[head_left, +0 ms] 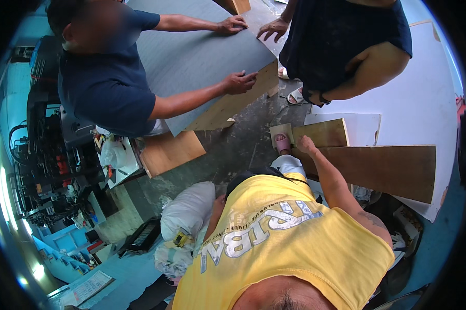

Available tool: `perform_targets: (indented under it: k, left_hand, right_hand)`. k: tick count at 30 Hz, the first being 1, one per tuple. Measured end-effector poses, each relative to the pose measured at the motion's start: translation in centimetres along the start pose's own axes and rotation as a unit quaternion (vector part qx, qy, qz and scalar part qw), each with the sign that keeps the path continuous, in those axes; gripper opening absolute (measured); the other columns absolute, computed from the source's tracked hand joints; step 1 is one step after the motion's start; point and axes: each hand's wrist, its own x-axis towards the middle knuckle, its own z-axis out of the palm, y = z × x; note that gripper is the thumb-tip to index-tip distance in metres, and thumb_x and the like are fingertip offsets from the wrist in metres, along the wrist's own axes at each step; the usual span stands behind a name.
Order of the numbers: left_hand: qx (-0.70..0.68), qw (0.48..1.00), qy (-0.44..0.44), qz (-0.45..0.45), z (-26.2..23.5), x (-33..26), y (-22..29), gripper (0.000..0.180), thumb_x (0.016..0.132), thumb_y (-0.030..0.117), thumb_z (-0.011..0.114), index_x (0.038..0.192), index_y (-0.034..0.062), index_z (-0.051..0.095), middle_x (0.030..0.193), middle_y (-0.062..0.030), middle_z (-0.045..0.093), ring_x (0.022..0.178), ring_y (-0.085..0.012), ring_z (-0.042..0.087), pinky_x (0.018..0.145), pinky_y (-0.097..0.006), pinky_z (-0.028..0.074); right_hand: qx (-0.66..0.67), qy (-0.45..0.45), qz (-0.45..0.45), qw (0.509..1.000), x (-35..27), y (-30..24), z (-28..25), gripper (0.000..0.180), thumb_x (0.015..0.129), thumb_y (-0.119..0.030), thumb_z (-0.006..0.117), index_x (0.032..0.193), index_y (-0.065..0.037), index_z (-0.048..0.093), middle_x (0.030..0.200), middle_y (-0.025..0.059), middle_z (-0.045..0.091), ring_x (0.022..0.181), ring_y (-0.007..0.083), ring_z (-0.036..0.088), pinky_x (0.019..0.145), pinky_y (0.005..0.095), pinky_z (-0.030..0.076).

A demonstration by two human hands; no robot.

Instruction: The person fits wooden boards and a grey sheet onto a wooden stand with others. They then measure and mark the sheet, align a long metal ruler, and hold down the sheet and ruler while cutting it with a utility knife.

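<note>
- Work stands at loose pieces, as I judge it: the short board (327, 132) and the long board (382, 168) are already separate lengths, and I see no join, nail or screw between them. How much is left I cannot judge from here.
- Their long edges meet or slightly overlap, to the right of the foot; my view does not settle which.
- The right hand (306, 144) is at the short board's near left corner, fingers curled into a loose fist. I cannot tell whether it pinches the wood or merely rests there.
- The left hand (220, 201) is down by the hip, mostly hidden by the yellow shirt (284, 232), so I cannot read its grip.
- Both boards look like flat wood: the short one golden brown and rectangular, the long one darker, widening toward its right end. A smooth white panel (421, 88) spreads beyond them.
- Across from me, a co-worker in navy (106, 88) has hands over a big grey panel (191, 62), faintly streaked, with knotty tan wood showing along its near edge. A second co-worker (336, 41) stands by its corner.
- Nearer, I see a reddish-tan sheet (173, 154) and a soft, bulging sack (189, 209).
</note>
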Motion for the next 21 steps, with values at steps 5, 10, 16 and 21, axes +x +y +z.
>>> perform_targets:
  k: [5, 10, 16, 21]
  left_hand:
    - [-0.009, 1.0, -0.001, 0.0, 0.4, -0.3, -0.6, 0.026, 0.079, 0.015, 0.058, 0.102, 0.0024, 0.059, 0.09, -0.017, 0.063, 0.084, -0.0233, 0.061, 0.072, -0.032, 0.047]
    - [-0.005, 1.0, -0.002, 0.003, 0.5, 0.1, -1.2, 0.025, 0.079, 0.016, 0.056, 0.101, 0.0037, 0.06, 0.089, -0.0177, 0.062, 0.084, -0.0253, 0.06, 0.072, -0.033, 0.047]
    - [0.008, 1.0, -0.005, 0.006, 0.4, 0.3, -1.2, 0.025, 0.08, 0.018, 0.055, 0.1, 0.0052, 0.06, 0.088, -0.0187, 0.062, 0.084, -0.0278, 0.059, 0.071, -0.035, 0.047]
    - [0.015, 1.0, -0.006, 0.007, 0.2, 0.2, -1.0, 0.025, 0.08, 0.02, 0.053, 0.1, 0.0065, 0.061, 0.088, -0.0194, 0.061, 0.084, -0.0299, 0.059, 0.071, -0.037, 0.047]
  right_hand:
    - [0.074, -0.029, 0.036, 0.996, -1.1, -0.3, -0.9, 0.024, 0.077, -0.021, 0.045, 0.081, -0.004, 0.061, 0.085, 0.0222, 0.06, 0.081, 0.0366, 0.059, 0.07, 0.0435, 0.048]
    - [0.061, -0.058, 0.025, 0.996, -2.4, -0.9, -2.2, 0.025, 0.075, -0.02, 0.045, 0.084, -0.003, 0.062, 0.09, 0.0223, 0.06, 0.087, 0.037, 0.058, 0.076, 0.0425, 0.048]
    - [0.057, -0.031, 0.002, 0.998, -3.5, -1.0, -2.0, 0.026, 0.074, -0.019, 0.044, 0.082, -0.003, 0.064, 0.088, 0.0215, 0.06, 0.083, 0.0379, 0.059, 0.074, 0.0423, 0.048]
    - [0.032, -0.065, 0.0, 0.997, -3.7, -0.9, -2.3, 0.027, 0.074, -0.019, 0.045, 0.084, 0.0, 0.062, 0.09, 0.0233, 0.059, 0.086, 0.0387, 0.058, 0.075, 0.0432, 0.047]
